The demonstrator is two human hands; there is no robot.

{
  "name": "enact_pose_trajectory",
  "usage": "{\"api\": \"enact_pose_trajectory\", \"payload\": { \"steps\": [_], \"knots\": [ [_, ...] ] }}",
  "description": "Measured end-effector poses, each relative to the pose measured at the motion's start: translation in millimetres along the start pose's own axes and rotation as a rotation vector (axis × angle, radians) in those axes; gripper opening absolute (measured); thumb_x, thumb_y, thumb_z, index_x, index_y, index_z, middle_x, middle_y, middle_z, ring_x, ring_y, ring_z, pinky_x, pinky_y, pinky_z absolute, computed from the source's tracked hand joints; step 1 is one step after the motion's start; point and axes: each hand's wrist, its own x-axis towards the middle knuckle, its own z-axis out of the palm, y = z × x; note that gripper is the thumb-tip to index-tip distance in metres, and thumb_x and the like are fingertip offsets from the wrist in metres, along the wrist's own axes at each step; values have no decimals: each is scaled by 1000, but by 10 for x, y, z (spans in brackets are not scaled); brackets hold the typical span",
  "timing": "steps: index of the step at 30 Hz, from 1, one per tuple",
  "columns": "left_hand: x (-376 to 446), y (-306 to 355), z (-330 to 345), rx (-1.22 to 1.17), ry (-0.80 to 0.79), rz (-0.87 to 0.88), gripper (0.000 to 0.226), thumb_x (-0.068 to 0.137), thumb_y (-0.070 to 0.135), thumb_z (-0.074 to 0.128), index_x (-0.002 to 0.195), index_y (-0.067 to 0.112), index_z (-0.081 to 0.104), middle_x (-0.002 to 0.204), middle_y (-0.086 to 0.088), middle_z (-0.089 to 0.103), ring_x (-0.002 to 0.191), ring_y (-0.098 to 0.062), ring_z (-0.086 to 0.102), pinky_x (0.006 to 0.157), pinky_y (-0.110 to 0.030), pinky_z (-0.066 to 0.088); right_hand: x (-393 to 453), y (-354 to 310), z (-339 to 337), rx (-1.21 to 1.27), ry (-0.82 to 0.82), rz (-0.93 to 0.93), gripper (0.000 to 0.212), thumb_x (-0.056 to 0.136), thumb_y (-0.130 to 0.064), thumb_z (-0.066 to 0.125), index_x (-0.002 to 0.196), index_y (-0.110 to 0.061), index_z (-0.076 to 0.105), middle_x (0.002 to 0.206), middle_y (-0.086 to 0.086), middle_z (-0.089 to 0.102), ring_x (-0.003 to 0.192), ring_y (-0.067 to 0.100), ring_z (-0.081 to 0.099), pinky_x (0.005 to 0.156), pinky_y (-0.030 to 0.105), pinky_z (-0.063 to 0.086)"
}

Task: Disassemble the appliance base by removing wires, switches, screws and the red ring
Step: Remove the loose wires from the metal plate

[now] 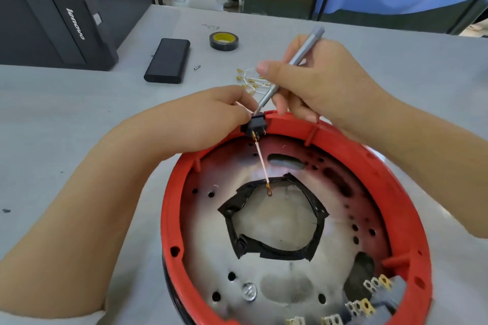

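- Appliance base (295, 219) is seen lying open side up on the grey bench (79, 113), at the near right, with the red ring (375, 163) seated around its rim.
- A black switch (255, 125) is lodged in the far edge of the ring; a thin pink wire (262, 163) hangs from its terminals into the base, ending in a gold lug.
- The left hand (227, 108) is pinched on the switch body, its grip closed there.
- The right hand (317, 82) is wrapped around a grey screwdriver (290, 63), whose tip is set at the top of the switch.
- The switch is judged small, rigid and snap-fitted; it is best held by its plastic body, not by the terminals, which look easily bent.
- The wire is judged light and limp; it should be taken by the lug rather than pulled along its length.
- The ring is judged stiff but crackable if levered hard at one point.
- Removed wires (250, 82) are heaped on the bench beyond the hands; further terminals (369, 295) are seen at the near right rim.
- A tape roll (224, 41) and a black case (167, 60) lie farther off.
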Motion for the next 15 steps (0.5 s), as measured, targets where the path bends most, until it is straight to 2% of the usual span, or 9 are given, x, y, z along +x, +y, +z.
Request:
{"api": "enact_pose_trajectory", "payload": {
  "steps": [1,2,4,5,8,11,15],
  "knots": [
    [5,7,31,-6,19,16,21,95,19,43,98,29,62,107,-2,65,105,-19,57,100,-37,39,-33,44,32,18,36,-6,33,91,-13,63,66,-12,41,41,3,53,26,11,32,32,15,25],
    [14,12,70,-3,33,47,23,96,18,42,100,25,63,107,-4,65,103,-18,56,99,-31,40,-63,92,56,19,79,-15,36,89,-9,64,62,-13,40,37,-1,48,28,9,32,33,15,25],
    [19,20,127,29,39,99,26,99,20,38,104,18,64,105,-2,64,96,-11,54,84,-6,37,-96,175,67,11,153,-40,42,84,-2,66,55,-15,38,34,-8,41,30,6,32,36,17,26],
    [19,20,132,35,37,101,28,100,23,37,105,18,64,104,0,65,95,-8,53,77,-3,35,-100,196,57,9,181,-49,42,80,-2,67,54,-16,37,34,-9,39,32,7,31,38,18,27],
    [25,-12,106,25,21,61,31,101,32,36,101,22,65,105,2,66,100,-11,56,86,-10,36,-85,212,32,-22,247,-54,38,73,-5,66,51,-18,37,38,-6,38,35,9,32,41,20,26],
    [35,-20,111,32,13,64,32,100,34,37,102,23,66,107,1,66,101,-11,56,88,-11,36,-79,220,39,-73,238,-55,41,77,-2,67,53,-17,37,43,2,41,34,8,36,40,20,29],
    [37,-30,119,30,16,57,32,99,36,38,104,21,66,112,-5,65,110,-20,56,102,-32,37,-98,208,42,-83,207,-37,38,79,-5,69,56,-16,40,44,1,43,34,7,37,39,18,30]
  ]
}}
